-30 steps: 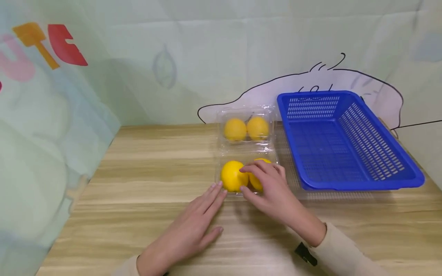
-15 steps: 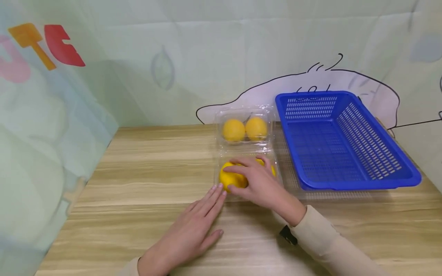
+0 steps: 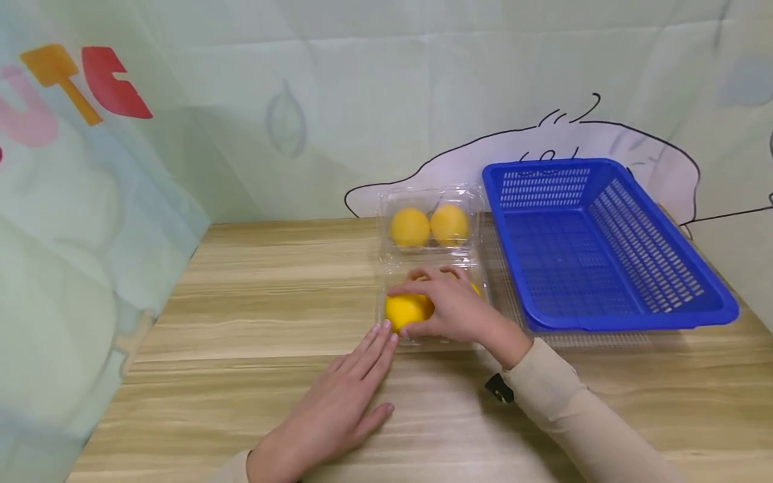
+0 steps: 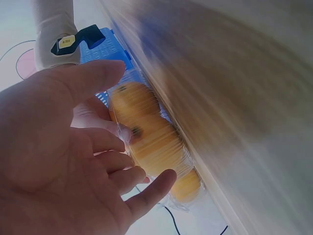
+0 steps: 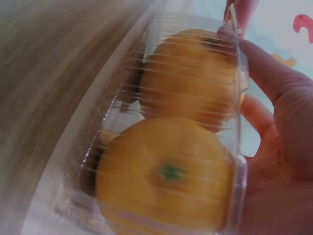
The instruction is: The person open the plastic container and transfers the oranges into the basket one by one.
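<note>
A clear plastic clamshell box (image 3: 436,260) stands on the table with two oranges in its near half. My right hand (image 3: 449,305) reaches over them from the right. Its thumb and fingers curve round the left orange (image 3: 403,312), which shows yellow between them. The right orange lies mostly hidden under this hand; in the right wrist view an orange (image 5: 166,178) with a green stem spot shows through the ribbed wall. My left hand (image 3: 335,402) lies with straight fingers, fingertips right at the box's near left corner. Two more oranges (image 3: 410,227) sit in clear plastic behind.
A blue plastic basket (image 3: 580,268) with slotted walls stands right of the box, on a clear sheet-like surface. A printed cloth backdrop (image 3: 290,80) rises behind the wooden table (image 3: 266,302).
My right hand has moved left from above the right orange and closed its thumb and fingers round the left one. The left hand stays in place at the box's corner.
</note>
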### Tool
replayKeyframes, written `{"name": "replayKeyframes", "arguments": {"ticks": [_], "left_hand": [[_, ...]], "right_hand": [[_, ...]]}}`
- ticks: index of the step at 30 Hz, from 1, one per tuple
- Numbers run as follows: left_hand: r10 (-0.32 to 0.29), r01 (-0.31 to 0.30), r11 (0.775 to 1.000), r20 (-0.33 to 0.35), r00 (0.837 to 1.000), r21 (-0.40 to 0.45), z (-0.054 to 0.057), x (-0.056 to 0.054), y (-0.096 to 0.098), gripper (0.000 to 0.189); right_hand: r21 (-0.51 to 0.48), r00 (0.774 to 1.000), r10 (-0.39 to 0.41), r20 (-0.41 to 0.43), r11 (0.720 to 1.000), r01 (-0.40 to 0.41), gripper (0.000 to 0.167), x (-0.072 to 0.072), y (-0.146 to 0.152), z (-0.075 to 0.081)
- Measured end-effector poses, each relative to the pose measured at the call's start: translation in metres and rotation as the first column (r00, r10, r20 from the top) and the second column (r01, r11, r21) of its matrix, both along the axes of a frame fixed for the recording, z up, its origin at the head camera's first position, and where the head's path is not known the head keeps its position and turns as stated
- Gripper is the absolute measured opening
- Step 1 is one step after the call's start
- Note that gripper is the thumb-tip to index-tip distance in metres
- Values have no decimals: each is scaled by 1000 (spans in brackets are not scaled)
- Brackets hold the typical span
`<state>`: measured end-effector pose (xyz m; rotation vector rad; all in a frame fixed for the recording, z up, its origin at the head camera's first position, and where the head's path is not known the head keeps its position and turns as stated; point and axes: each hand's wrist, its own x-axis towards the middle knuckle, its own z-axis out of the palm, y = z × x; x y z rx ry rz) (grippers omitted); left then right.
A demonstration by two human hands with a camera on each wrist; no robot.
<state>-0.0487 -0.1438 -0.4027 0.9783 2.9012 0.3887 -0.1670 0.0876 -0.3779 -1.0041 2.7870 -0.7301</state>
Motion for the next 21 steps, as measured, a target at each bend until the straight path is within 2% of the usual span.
{"name": "replayKeyframes", "arguments": {"ticks": [7,21], "left_hand": [[4,-4,1000,-8,1000,8,-1,2,2,88],[-30,31,999,-48,998,20,-1,0,-1,86]], "right_hand": [[45,1000,7,-7,999,-6,64,-4,1,-3],[43,992,-4,-129,999,10,65,-7,4,-15]]}}
